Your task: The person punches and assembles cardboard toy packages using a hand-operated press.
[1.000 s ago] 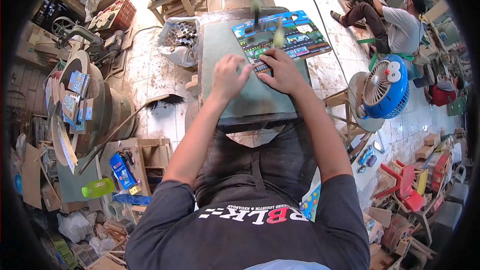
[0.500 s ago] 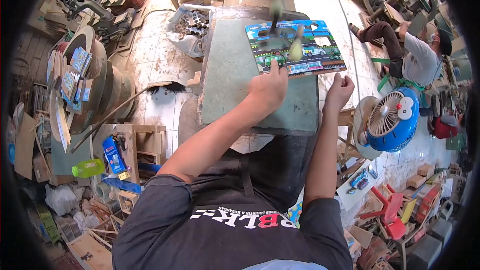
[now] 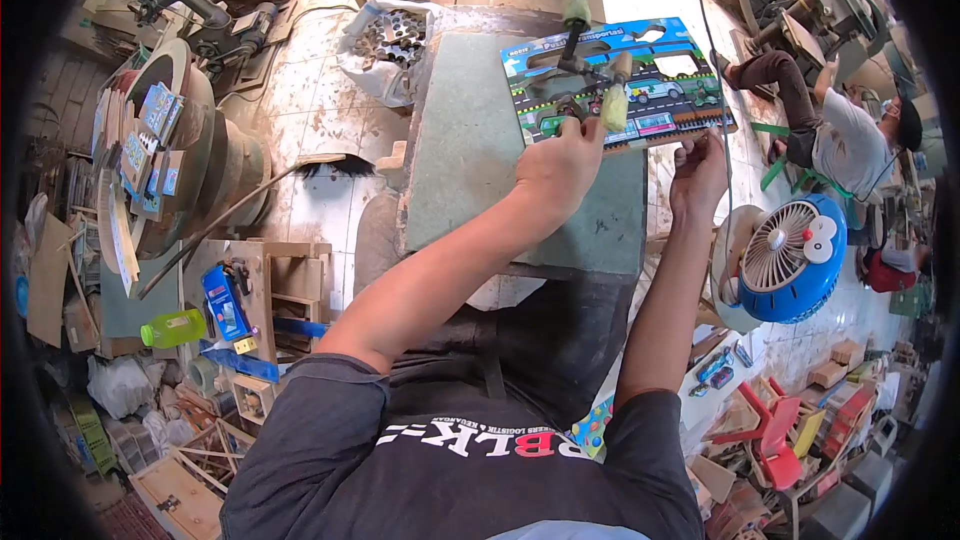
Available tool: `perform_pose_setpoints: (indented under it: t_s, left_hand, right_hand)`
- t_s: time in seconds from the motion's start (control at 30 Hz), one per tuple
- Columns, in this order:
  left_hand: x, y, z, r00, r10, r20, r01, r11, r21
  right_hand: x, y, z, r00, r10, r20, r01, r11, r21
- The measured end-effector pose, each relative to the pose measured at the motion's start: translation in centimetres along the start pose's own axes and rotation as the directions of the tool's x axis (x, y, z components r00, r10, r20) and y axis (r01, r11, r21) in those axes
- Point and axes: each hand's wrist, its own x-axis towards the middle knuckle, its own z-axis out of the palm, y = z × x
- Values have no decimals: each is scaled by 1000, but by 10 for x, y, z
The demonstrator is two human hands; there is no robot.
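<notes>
A wooden picture puzzle board, printed with roads and vehicles, lies over the far right part of a green-topped machine table and juts past its edge. My left hand is closed at the board's near edge, fingertips on its face and thumb hidden. At the near right corner, my right hand has its fingers curled against the board's edge. A dark metal machine arm with yellowish padded ends hangs over the board, close to my left fingertips. Several cutouts show in the board.
A white sack of small round parts stands left of the table. A blue fan is close to my right forearm. Farther right sits another person. Stacked puzzle pieces lie on a round machine at left, near a green bottle.
The board has shifted slightly right and away from me. My left hand has moved right along its near edge. My right hand, apart from the board before, is now at its corner.
</notes>
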Motion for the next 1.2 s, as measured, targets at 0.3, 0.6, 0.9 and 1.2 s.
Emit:
perform_pose_setpoints:
  t_s: [0.3,0.6,0.9,1.2]
  left_hand:
    - [-16,-14,-27,992,126,-9,-126,986,-106]
    - [-20,-18,-36,983,135,-122,-152,977,-148]
    - [-23,-25,-37,991,118,-67,-129,971,-202]
    - [-32,-32,-35,976,180,123,-159,974,-163]
  right_hand:
    - [-22,46,18,661,123,740,647,407,-645]
    - [-19,44,55,308,220,926,860,353,-370]
    - [-95,9,8,427,255,867,882,92,-462]
    - [-170,-43,-70,623,-13,782,776,136,-616]
